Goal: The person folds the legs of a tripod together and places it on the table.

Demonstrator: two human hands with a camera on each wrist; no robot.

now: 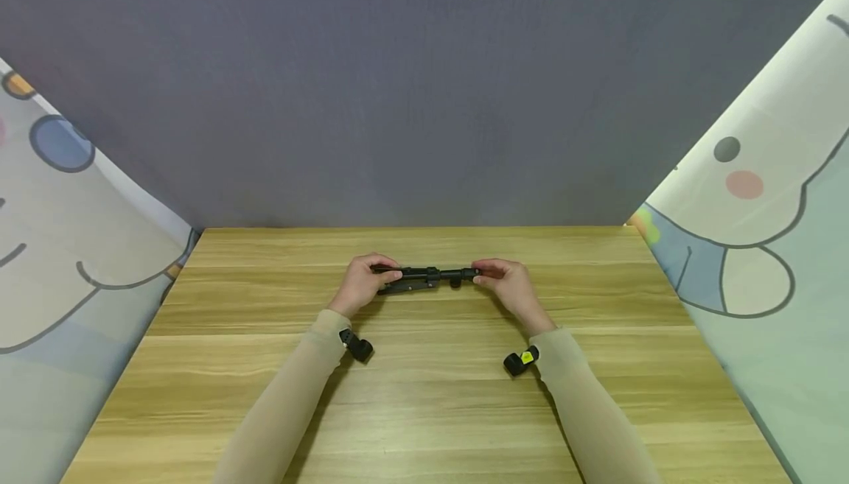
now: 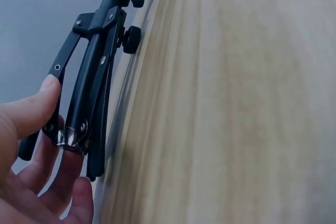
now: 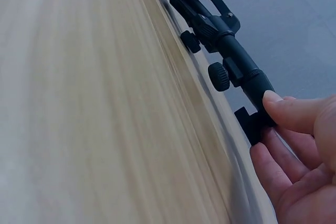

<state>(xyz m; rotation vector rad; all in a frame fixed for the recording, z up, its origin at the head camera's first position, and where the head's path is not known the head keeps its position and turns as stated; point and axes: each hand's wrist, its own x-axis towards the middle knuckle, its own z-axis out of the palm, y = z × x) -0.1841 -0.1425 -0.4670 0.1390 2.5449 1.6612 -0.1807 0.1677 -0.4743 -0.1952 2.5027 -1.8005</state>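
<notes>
A small black tripod point(image 1: 431, 275) with its legs folded close to the central tube lies crosswise between both hands, over the far part of the table. At the leg end, my left hand point(image 1: 361, 281) holds it, the thumb against one leg point(image 2: 63, 59) and the other fingers behind and below. My right hand point(image 1: 512, 286) pinches the opposite end of the tube point(image 3: 257, 88) between thumb and fingers, beside a short black block point(image 3: 250, 125). Two round knobs stick out from the shaft, the ridged one point(image 3: 218, 77) nearer the right hand.
The wood-grain table point(image 1: 424, 403) spreads out below the hands. A grey panel point(image 1: 424, 101) rises behind its far edge, and cartoon-printed cloth point(image 1: 763, 270) hangs on both sides. Each wrist carries a small black camera point(image 1: 360, 348).
</notes>
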